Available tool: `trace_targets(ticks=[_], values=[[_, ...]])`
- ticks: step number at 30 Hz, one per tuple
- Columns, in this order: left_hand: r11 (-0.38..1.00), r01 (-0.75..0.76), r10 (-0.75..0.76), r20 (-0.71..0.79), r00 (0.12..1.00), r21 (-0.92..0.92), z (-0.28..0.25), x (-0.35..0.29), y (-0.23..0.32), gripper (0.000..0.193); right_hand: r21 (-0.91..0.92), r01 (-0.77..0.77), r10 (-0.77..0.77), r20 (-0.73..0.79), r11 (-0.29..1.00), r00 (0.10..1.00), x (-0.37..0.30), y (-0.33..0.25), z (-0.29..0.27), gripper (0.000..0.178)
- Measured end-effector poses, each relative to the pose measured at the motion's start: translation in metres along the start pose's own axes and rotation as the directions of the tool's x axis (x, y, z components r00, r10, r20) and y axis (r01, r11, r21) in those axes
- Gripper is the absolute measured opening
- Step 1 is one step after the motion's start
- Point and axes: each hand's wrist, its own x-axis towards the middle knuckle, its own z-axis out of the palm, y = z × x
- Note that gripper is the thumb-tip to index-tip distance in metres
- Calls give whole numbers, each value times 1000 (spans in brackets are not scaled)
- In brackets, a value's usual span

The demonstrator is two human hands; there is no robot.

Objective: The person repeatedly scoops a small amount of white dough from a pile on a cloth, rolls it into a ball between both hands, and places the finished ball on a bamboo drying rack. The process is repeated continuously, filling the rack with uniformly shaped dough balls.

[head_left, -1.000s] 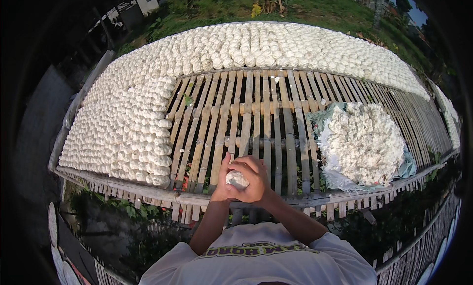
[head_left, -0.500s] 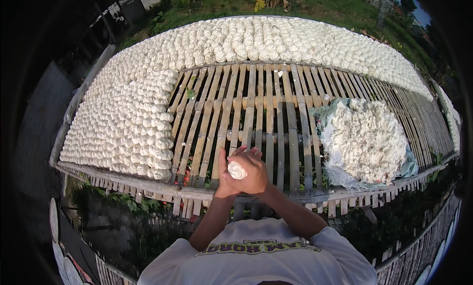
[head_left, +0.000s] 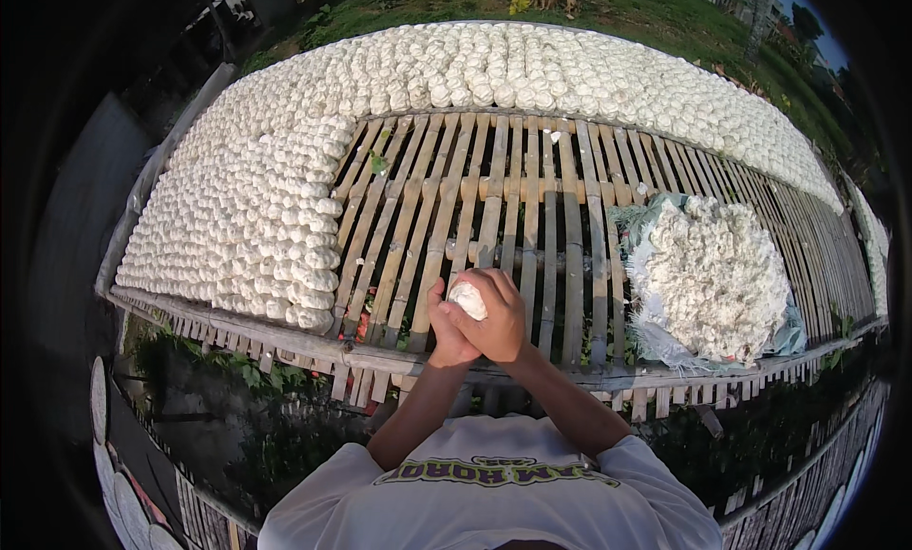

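A white, doughy-looking ball (head_left: 467, 301) is pressed between my two hands over the near edge of a slatted bamboo rack. My left hand (head_left: 448, 333) cups it from the left and below. Across its right side lies my right hand (head_left: 500, 314), fingers curved over the far side; both hands are closed on it. To the right, a heap of crumbly white material (head_left: 708, 276) rests on an opened pale blue-green woven sack (head_left: 655, 339). Rows of similar white balls (head_left: 237, 218) cover the left part of the rack. What the stuff is made of, I cannot tell.
Bare bamboo slats (head_left: 489, 203) with dark gaps fill the rack's middle. More white balls (head_left: 570, 70) line its far side. A bamboo rail (head_left: 380, 358) runs along the near edge. Grass (head_left: 627, 4) grows beyond, and another slatted bamboo structure (head_left: 807, 483) stands at the lower right.
My hands have shifted slightly up and to the right in the picture and turned around the ball, showing more of its top. The whole view has tilted a little.
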Motion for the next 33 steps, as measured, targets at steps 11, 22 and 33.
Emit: trace_targets(ticks=[11,22,33], values=[[963,-243,249,-38,968,120,-12,5,14,69,89,-127,117,118,988,986,21,8,21,53],[986,-136,145,86,986,-98,-44,31,46,65,190,34,-45,51,981,998,61,16,61,39],[959,-278,278,-394,876,58,-86,15,113,76,410,-559,379,442,721,813,71,78,158,55]])
